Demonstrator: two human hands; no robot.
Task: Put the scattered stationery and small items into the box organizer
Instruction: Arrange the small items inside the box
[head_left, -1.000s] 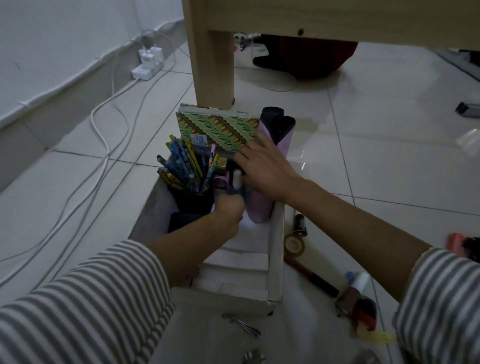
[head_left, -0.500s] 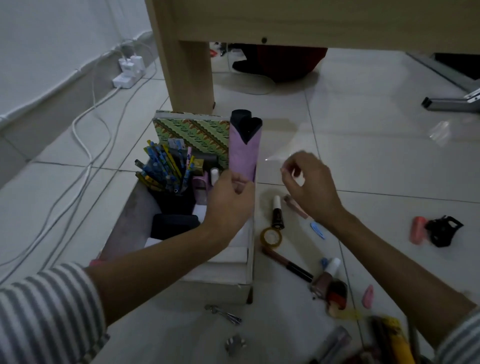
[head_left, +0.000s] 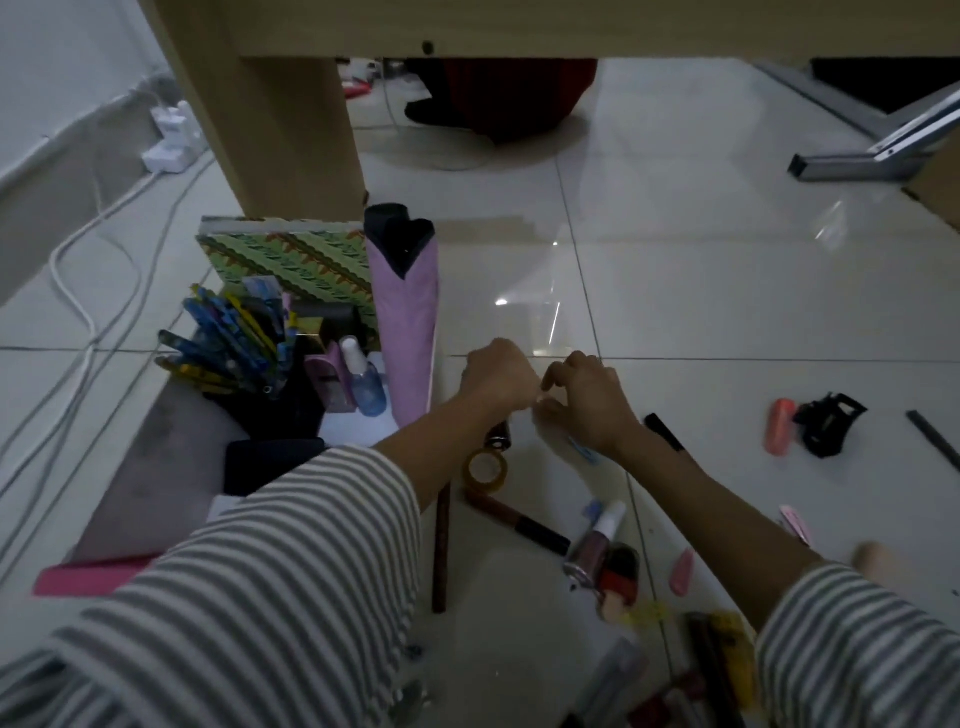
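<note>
While the box organizer (head_left: 150, 467) stands on the floor (head_left: 701, 291) at the lower left, before a wooden leg (head_left: 291, 130), holding pens (head_left: 228, 338), a green patterned notebook (head_left: 296, 260), a pink roll (head_left: 408, 332) and a small spray bottle (head_left: 363, 379), both hands meet just beside its right wall, low over the tiles. The left hand (head_left: 498, 379) and the right hand (head_left: 589, 402) have their fingers curled; whether either grips anything I cannot tell. Near them lie a tape roll (head_left: 485, 470), a brown pen (head_left: 514, 519), nail polish bottles (head_left: 597, 545) and a black marker (head_left: 664, 431); well apart toward the right edge lie an orange item (head_left: 779, 426) and a black clip (head_left: 826, 423).
</note>
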